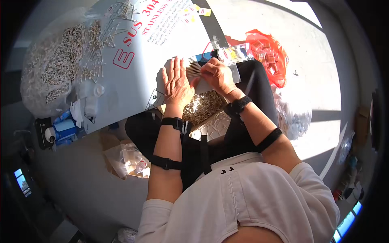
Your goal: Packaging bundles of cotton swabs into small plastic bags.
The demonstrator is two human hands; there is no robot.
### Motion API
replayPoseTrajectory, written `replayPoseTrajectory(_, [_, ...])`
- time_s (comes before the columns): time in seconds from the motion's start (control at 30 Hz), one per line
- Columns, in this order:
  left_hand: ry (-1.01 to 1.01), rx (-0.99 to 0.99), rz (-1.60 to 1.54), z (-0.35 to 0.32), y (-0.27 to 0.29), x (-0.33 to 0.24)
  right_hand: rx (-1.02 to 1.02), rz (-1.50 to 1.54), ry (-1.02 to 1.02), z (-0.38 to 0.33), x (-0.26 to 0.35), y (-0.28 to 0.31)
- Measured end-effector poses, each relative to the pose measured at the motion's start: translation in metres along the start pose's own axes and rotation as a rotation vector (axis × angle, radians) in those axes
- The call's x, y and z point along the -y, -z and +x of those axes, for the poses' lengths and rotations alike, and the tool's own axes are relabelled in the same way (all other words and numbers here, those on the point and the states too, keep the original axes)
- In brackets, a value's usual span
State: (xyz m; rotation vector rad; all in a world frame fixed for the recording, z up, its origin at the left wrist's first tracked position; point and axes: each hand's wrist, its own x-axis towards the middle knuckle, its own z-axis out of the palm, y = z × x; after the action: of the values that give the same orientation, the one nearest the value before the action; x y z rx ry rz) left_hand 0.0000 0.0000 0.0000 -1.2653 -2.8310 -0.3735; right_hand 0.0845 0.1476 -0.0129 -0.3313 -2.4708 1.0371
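A row of cotton swabs [193,67] lies side by side on the table between my two hands. My left hand [177,86] rests flat on the tabletop, fingers stretched out, its thumb pointing toward the swabs. My right hand [219,76] is closed with bent fingers over the right end of the row; what its fingertips grip is hidden. Just beyond it lies a clear flat packet [231,54] with a yellow and red label. Below my hands, an open box in my lap holds a heap of loose swabs [204,107].
A big clear bag of swabs [52,69] stands on the table's left, with loose swabs [92,48] beside it. A blue and black object [63,129] sits at the left corner. An orange-red plastic bag [269,56] and clear bags [296,113] lie at right.
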Motion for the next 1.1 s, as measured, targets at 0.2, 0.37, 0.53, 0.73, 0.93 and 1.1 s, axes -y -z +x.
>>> replayPoseTrajectory(0.2, [-0.005, -0.004, 0.009, -0.0023, 0.0002, 0.0014, -0.029, 0.024, -0.027, -0.0013, 0.0047, -0.0013])
replayPoseTrajectory(0.37, [-0.003, 0.004, 0.011, -0.0020, 0.0013, -0.0007, -0.035, 0.013, -0.015, -0.0017, 0.0028, -0.0012])
replayPoseTrajectory(0.53, [-0.003, -0.006, 0.005, -0.0017, 0.0005, 0.0002, -0.037, 0.003, -0.004, -0.0008, 0.0026, -0.0018])
replayPoseTrajectory(0.73, [-0.004, -0.009, 0.012, -0.0013, 0.0001, 0.0001, -0.033, 0.016, -0.039, -0.0007, 0.0029, -0.0020])
replayPoseTrajectory(0.93, [-0.007, -0.020, 0.010, -0.0014, -0.0005, 0.0001, -0.015, 0.008, -0.036, -0.0002, 0.0026, -0.0007])
replayPoseTrajectory(1.1, [-0.005, -0.014, 0.006, -0.0011, 0.0004, -0.0007, -0.015, -0.003, -0.014, 0.0000, 0.0024, -0.0001])
